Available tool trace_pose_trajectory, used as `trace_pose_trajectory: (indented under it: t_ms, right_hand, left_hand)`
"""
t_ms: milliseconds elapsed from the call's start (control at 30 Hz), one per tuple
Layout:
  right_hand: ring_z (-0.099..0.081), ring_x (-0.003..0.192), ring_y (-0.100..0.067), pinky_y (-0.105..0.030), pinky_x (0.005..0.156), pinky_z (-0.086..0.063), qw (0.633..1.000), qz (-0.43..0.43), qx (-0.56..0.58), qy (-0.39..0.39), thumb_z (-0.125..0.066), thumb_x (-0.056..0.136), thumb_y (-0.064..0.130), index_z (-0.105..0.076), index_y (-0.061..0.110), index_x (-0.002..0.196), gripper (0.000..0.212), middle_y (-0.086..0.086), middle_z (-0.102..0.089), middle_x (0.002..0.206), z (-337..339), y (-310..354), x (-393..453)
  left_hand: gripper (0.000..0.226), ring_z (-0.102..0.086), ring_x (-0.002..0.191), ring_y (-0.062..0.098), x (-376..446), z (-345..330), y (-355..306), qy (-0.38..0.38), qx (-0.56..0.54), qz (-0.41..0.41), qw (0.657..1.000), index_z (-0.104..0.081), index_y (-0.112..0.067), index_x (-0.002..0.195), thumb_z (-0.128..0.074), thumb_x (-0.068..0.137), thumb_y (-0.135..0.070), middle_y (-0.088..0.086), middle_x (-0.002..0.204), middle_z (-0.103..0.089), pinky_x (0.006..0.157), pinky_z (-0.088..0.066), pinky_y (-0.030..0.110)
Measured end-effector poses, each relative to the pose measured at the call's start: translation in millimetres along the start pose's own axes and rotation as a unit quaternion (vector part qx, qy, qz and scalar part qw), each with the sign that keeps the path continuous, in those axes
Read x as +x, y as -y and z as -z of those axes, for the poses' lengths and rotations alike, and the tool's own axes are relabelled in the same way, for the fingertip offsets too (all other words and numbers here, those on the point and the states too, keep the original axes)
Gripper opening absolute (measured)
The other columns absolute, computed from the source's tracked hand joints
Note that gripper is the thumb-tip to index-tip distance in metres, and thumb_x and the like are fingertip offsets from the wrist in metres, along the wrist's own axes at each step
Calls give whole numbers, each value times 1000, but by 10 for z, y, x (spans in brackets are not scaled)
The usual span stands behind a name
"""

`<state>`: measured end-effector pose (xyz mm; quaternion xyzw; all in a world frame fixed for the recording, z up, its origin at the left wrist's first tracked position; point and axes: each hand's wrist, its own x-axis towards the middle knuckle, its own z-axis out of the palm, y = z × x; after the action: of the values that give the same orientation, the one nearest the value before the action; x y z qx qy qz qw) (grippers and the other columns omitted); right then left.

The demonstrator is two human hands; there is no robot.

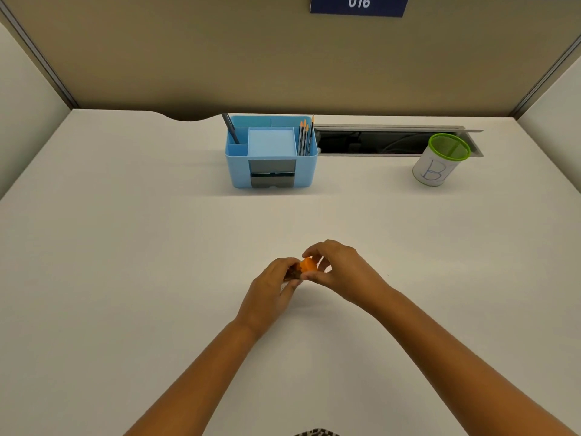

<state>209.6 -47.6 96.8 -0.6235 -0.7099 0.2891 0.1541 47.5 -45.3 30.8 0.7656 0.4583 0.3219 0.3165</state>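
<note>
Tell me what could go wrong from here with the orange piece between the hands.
1. The right hand pinches the rounded orange piece by fingertips only; it could slip and roll across the table, perhaps toward the open cable slot.
2. The left hand grips a dark part, mostly hidden; if the two separate suddenly, it may drop.

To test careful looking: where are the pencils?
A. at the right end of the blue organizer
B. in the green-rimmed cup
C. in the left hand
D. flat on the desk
A: the pencils stand upright in the right-end compartment of the organizer; the left hand and right hand hold a small orange thing.
</note>
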Motion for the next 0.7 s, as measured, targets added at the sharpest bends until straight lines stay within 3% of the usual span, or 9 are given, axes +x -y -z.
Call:
trace_pose_trajectory:
  t_ms: [100,300,533,600,700]
  right_hand:
    - [-53,82,-5,-9,68,-37,1000,-2,23,-5,-71,76,35,-60,21,107,36,-1,-63,108,-68,8,9]
    - [-55,94,-7,-22,84,-48,997,29,77,-11,-65,82,29,-57,18,112,33,0,-61,116,-43,87,-14]
    - [-62,98,-12,-11,81,-43,995,48,86,-34,-59,87,29,-57,19,114,29,0,-68,109,-40,80,-46]
    - [-64,96,-12,-14,80,-46,993,40,102,-35,-60,86,27,-59,19,113,28,-1,-70,106,-29,72,-45]
    - [-65,92,-9,-3,75,-45,992,33,118,-34,-63,84,26,-61,18,111,27,0,-71,102,-20,55,-50]
  left_hand:
    - [28,-54,91,5,11,-27,-22,18,-26,25,999,-49,-17,112,-56,86,-26,0,111,-59,73,-40,-1]
    - [36,-54,99,5,14,-32,-78,10,-72,37,997,-45,-23,121,-42,88,-37,-7,116,-57,80,-36,-5]
    - [24,-53,93,-13,69,12,-99,23,-80,37,996,-43,-38,113,-46,92,-27,-26,102,-55,76,-37,-2]
    - [23,-52,94,-16,83,28,-86,36,-84,35,995,-43,-39,110,-45,92,-25,-26,99,-55,75,-37,-2]
    - [22,-51,95,-17,94,37,-67,55,-83,32,994,-44,-38,109,-45,92,-23,-27,99,-55,74,-37,-3]
